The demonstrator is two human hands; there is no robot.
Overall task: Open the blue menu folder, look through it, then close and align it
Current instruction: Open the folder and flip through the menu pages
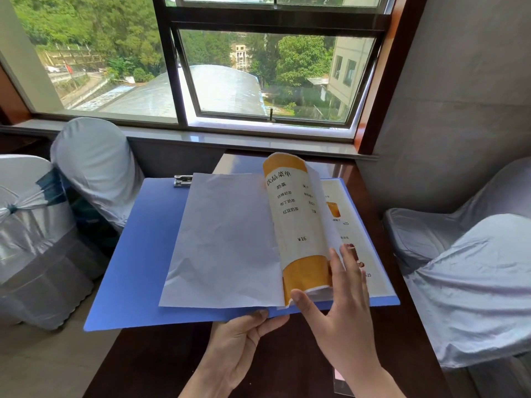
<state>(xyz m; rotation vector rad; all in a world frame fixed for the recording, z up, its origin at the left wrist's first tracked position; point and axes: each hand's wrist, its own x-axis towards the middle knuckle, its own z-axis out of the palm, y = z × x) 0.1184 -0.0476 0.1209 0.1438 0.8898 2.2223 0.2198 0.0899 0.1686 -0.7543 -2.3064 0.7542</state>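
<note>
Looking-through step, folder open. The blue menu folder (138,254) lies spread across the centre of the frame, with its left cover reaching past the left edge of the dark table (161,363). The left hand (238,349), lower centre, grips the folder's near edge by the spine, thumb tip on top and the rest beneath. The right hand (342,305) pinches the lower edge of an orange-banded page (298,225), thumb on its printed face and fingers behind. The sheet stands curled between the two halves, and a blank white sheet (230,239) lies flat to its left. Judged next move: carry the page over leftward and lay it flat with a light grip, since the paper looks thin; closing and aligning are not yet done. Hidden or unclear: how many sheets the pinch holds; most of the right-hand page, covered by the curl and the fingers; the left fingers under the cover; the metal clip (182,180), upper left of the folder, partly under paper
</note>
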